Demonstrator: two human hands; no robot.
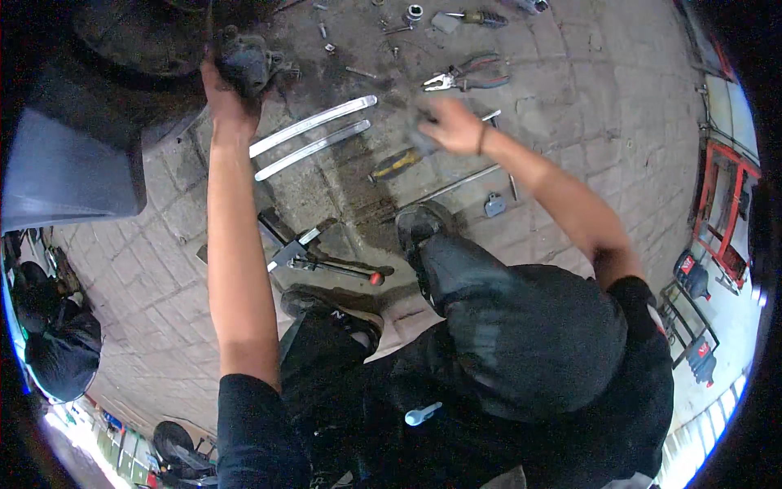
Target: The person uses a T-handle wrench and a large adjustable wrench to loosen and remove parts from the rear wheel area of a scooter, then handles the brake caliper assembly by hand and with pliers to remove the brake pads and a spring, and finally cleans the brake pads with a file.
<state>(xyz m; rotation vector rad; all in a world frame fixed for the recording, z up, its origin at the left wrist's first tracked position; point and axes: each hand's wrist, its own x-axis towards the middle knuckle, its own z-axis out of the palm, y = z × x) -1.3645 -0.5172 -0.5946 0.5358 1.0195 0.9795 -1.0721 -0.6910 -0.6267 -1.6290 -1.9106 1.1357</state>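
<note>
My left hand point(230, 102) reaches up to a dark, greasy metal part point(248, 61) that looks like a brake caliper, beside the wheel area. Its fingers close around the part's near edge, and some are hidden in shadow. My right hand point(452, 126) is over the floor, smeared by motion; whether it holds anything is unclear. Just below it lies a yellow-and-black screwdriver point(397, 165). Pliers point(464, 75) with dark and red handles lie beyond that hand. Between my hands are two long, curved silver bars point(314, 126). Nearer me lies a small grey brake pad point(494, 204).
A black jack point(297, 253) with a red-tipped lever stands by my shoes. A long thin metal rod point(456, 184) lies to its right. A socket point(415, 12) and another screwdriver point(485, 17) are at the far side. A grey-blue panel point(73, 171) fills the left.
</note>
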